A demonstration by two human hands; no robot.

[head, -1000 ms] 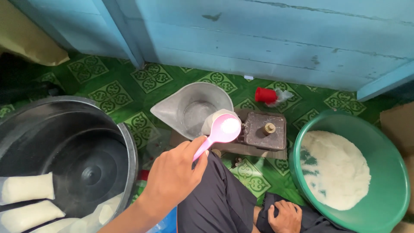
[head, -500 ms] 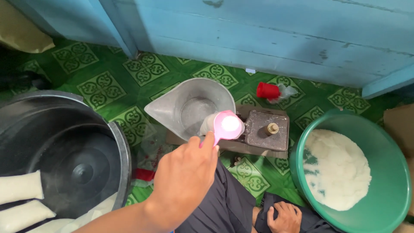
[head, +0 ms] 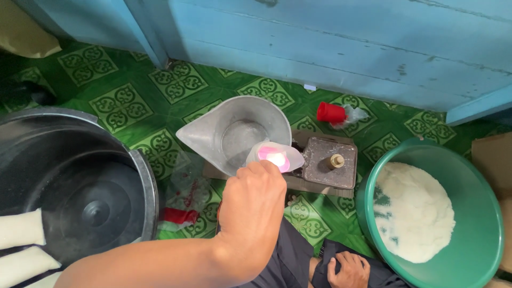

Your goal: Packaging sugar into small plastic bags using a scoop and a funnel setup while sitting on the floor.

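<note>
At 9 o'clock: large black tub (head: 80, 176), dark and round; white filled bags (head: 24, 242) against its lower-left wall. At 7 o'clock, just right of tub: crumpled clear wrapper with red print (head: 184, 200) on green patterned floor (head: 122, 104). Just above centre: clear plastic jug (head: 234, 133), spout toward 9 o'clock, standing on a flat board. Pink scoop (head: 276, 157) tilted over jug rim at its 4 o'clock edge, partly veiled by a clear bag at the rim. Right of jug, touching distance: small brown scale (head: 330, 160) with brass knob. At 1 o'clock: red cup (head: 330, 113) on its side with a clear plastic scrap. At 3–4 o'clock: green basin (head: 480, 234) holding white powder (head: 416, 210). Blue wooden wall (head: 330, 42) across 12 o'clock.

Grip: left hand (head: 253, 205) fisted tight around scoop handle, handle hidden inside the fist. Right hand (head: 346, 269) at 6 o'clock, resting on dark trouser knee, fingers curled loosely, holding nothing.
</note>
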